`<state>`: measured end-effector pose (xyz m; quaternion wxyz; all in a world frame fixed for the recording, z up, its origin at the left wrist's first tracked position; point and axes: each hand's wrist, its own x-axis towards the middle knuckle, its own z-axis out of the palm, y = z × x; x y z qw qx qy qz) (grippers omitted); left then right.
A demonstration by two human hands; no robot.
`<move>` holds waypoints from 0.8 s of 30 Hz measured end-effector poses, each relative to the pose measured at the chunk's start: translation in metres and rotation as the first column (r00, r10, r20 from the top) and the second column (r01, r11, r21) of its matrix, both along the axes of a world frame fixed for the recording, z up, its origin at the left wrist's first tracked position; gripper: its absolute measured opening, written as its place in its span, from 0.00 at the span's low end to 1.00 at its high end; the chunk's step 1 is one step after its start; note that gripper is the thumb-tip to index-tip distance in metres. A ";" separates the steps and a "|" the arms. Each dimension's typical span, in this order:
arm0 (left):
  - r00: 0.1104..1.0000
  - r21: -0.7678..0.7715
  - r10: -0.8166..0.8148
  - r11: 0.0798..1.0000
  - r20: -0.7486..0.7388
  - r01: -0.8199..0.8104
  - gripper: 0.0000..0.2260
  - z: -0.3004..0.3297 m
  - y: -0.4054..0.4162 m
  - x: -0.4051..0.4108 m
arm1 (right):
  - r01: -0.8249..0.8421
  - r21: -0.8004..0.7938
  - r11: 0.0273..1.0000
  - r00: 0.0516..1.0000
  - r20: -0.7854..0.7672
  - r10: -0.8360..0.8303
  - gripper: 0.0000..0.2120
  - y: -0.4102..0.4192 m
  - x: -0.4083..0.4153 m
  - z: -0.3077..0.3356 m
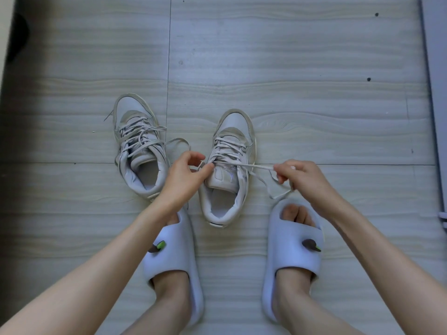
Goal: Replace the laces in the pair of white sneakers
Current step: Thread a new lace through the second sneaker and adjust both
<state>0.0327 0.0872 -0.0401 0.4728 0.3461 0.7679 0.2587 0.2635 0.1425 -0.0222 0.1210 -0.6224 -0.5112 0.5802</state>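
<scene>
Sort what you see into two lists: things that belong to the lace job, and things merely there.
Job: left sneaker, right sneaker, lace, left hand, right hand.
Merely there: slippers, floor.

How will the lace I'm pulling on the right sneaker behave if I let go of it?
Probably floppy: past the right hand, the lace droops in a loose loop. It looks flat and light, so it should drop limp to the floor, not spring back.
</scene>
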 end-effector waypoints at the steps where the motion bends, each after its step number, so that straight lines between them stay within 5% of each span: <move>1: 1.000 0.006 -0.010 1.000 -0.025 0.010 0.11 0.000 0.000 0.000 | 0.112 -0.040 0.993 0.991 -0.074 -0.115 0.16 0.000 0.002 -0.001; 7: 0.996 0.029 -0.018 0.999 -0.085 0.021 0.08 0.004 0.002 0.004 | 0.363 -0.432 0.826 0.752 -0.388 -0.533 0.23 -0.007 -0.015 0.006; 14: 0.999 0.016 0.040 0.999 0.004 -0.040 0.05 0.000 0.001 0.001 | 0.357 -0.766 0.534 0.573 -0.272 -0.773 0.26 -0.024 -0.018 -0.010; 20: 0.999 0.047 0.011 0.999 -0.031 -0.010 0.06 0.005 0.005 -0.002 | 0.328 -0.875 0.356 0.366 -0.230 -0.902 0.19 -0.029 -0.025 -0.012; 22: 0.999 0.054 -0.002 0.999 -0.032 0.004 0.06 0.004 0.006 -0.003 | 0.324 -0.870 0.372 0.379 -0.241 -0.894 0.21 -0.030 -0.024 -0.016; 24: 1.000 0.053 -0.005 0.999 -0.021 0.007 0.05 0.003 0.006 -0.004 | 0.329 -0.804 0.495 0.532 -0.275 -0.801 0.21 -0.032 -0.023 -0.022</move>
